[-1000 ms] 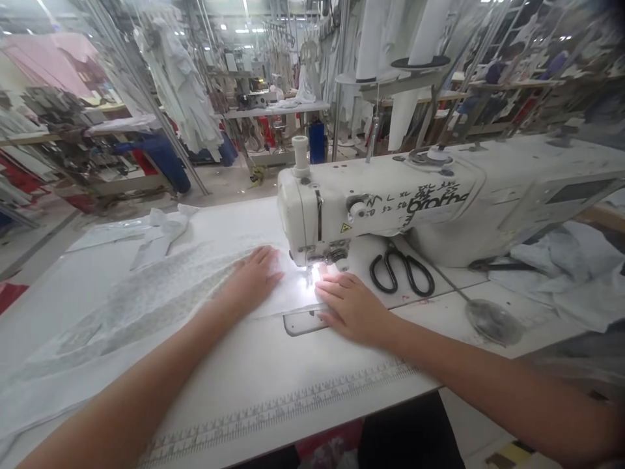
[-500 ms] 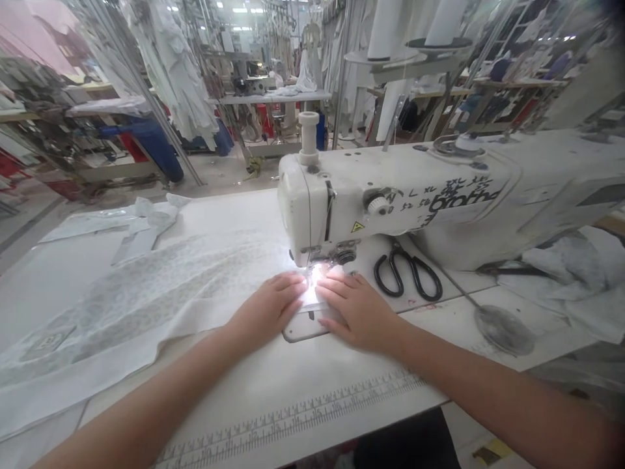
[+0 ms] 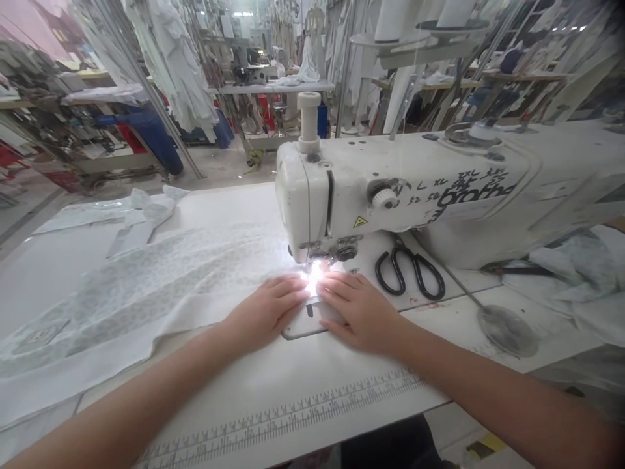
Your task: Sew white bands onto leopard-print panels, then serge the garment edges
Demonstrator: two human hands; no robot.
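Observation:
A white sewing machine (image 3: 390, 195) stands on a white table (image 3: 273, 391), its needle area lit brightly. A long strip of white patterned fabric (image 3: 127, 293) lies across the table from the left edge to the needle. My left hand (image 3: 266, 312) rests flat on the fabric's end just left of the needle. Flat on the plate, just right of the needle, lies my right hand (image 3: 361, 311). The fingertips of both hands nearly meet at the lit spot. Neither hand grips anything.
Black-handled scissors (image 3: 410, 272) lie under the machine arm, right of my right hand. A metal knee-lift pad (image 3: 508, 329) and crumpled white cloth (image 3: 571, 273) are further right. Loose white pieces (image 3: 141, 212) lie at the table's far left. A printed ruler (image 3: 293, 417) runs along the near edge.
My left hand slid from the fabric left of the machine to beside the needle, close to my right hand. The fabric shifted towards me. The view moved closer.

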